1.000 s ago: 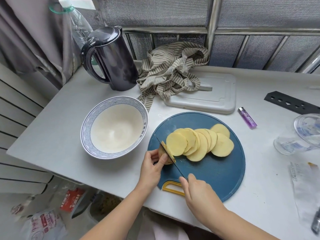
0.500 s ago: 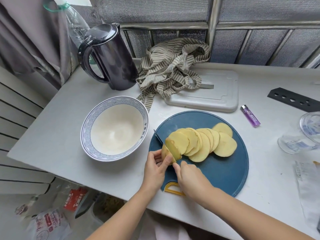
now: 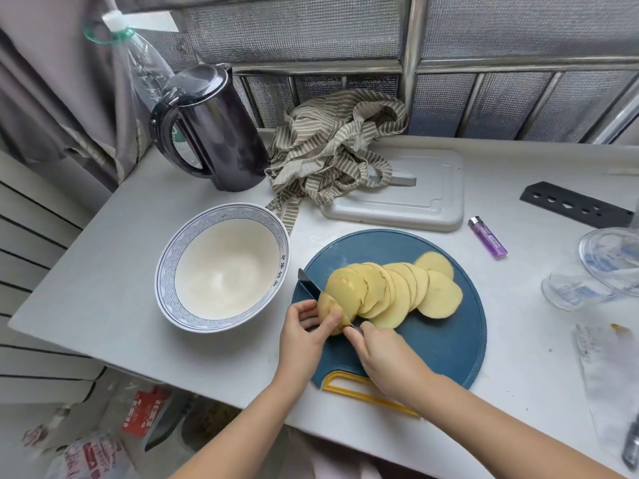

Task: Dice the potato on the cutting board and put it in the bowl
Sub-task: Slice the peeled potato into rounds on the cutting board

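Note:
A round blue cutting board [image 3: 446,344] with a yellow handle lies near the table's front edge. Several yellow potato slices [image 3: 397,292] overlap in a row across it. At the row's left end, my left hand [image 3: 301,331] pinches the small remaining potato end piece [image 3: 332,314]. My right hand [image 3: 383,354] grips a knife [image 3: 308,284] whose dark blade lies between the end piece and the slices, tip pointing toward the bowl. The white bowl [image 3: 166,271] with a blue patterned rim stands to the left of the board and holds nothing.
A dark kettle [image 3: 214,133] and a plastic bottle [image 3: 141,63] stand at the back left. A striped cloth [image 3: 332,146] lies on a white board [image 3: 428,198]. A purple lighter [image 3: 487,236], a black perforated strip [image 3: 574,203] and clear plastic items [image 3: 594,271] lie to the right.
My right hand has pushed the knife forward through the potato, so the blade tip now sticks out toward the bowl. A new slice leans on the row. My left hand stayed on the end piece.

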